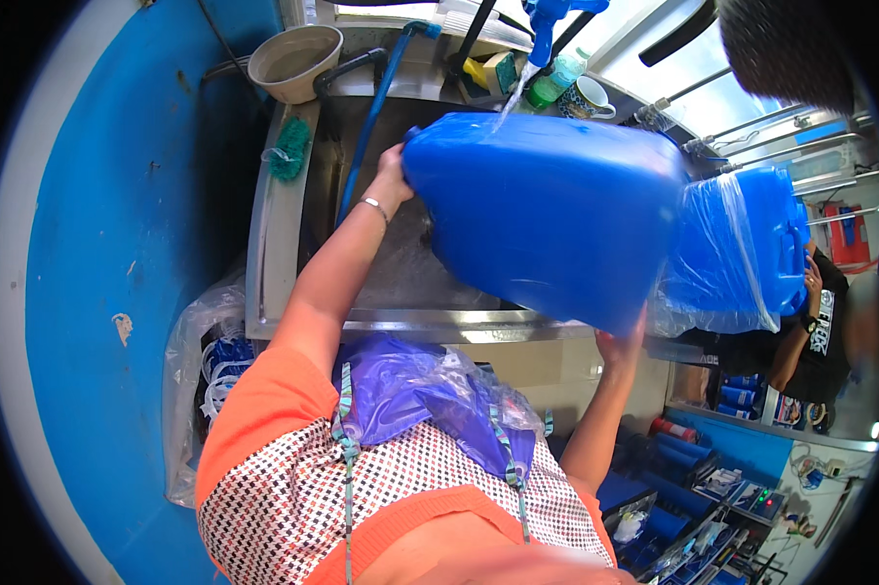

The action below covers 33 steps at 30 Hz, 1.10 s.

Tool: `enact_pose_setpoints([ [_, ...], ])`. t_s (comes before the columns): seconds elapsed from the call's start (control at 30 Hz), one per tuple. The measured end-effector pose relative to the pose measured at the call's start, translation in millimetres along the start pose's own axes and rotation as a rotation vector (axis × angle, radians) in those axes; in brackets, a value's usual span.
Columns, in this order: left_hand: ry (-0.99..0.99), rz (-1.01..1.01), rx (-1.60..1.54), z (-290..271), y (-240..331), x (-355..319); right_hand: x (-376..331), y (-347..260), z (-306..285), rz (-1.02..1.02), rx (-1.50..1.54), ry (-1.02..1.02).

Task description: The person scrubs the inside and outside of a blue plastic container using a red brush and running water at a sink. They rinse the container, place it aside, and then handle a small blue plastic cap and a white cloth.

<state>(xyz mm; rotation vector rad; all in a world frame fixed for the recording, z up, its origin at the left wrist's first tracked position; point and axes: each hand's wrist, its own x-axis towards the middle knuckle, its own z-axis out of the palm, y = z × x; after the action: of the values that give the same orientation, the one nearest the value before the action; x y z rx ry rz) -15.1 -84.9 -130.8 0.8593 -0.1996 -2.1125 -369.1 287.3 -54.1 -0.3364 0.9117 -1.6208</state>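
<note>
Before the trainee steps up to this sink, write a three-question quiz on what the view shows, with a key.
1. True or false: the person's left hand and right hand are on the same blue plastic jerrycan.

2. Where does the water stream from the blue tap land?
A. In the beige bowl
B. On the jerrycan's upper side
C. In the patterned mug

3. Fill in the blank: the person holding that jerrycan wears a silver-coloured bracelet on the ____ wrist.

Key: 1. True; 2. B; 3. left

Both hands support a blue jerrycan under running water.
</note>
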Motion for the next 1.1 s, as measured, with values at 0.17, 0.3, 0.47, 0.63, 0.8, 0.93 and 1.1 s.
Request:
enact_pose_setpoints([
  [0.17, 0.100, -0.030, -0.078, -91, 6, -8, 63, 8, 59, 0.064, -0.183, 0.200],
  [0.3, 0.045, -0.013, -0.086, -111, 16, -36, 95, 4, 70, 0.015, -0.235, 0.197],
  [0.47, -0.142, 0.129, -0.156, -86, 40, -74, 121, -32, 67, -0.089, -0.372, 0.174],
  [0.63, -0.175, 0.013, 0.091, -62, 118, -117, 165, -48, 82, 0.068, -0.314, -0.053],
  [0.8, -0.263, 0.003, 0.582, -48, 154, -152, 210, -30, 123, -0.038, -0.511, 0.032],
  [0.93, -0.158, 0.121, 0.661, -43, 137, -181, 233, -24, 156, 0.029, -0.598, -0.058],
  [1.1, -0.099, 0.305, 0.583, -28, 71, -212, 258, 24, 199, -0.356, -1.284, 0.105],
])
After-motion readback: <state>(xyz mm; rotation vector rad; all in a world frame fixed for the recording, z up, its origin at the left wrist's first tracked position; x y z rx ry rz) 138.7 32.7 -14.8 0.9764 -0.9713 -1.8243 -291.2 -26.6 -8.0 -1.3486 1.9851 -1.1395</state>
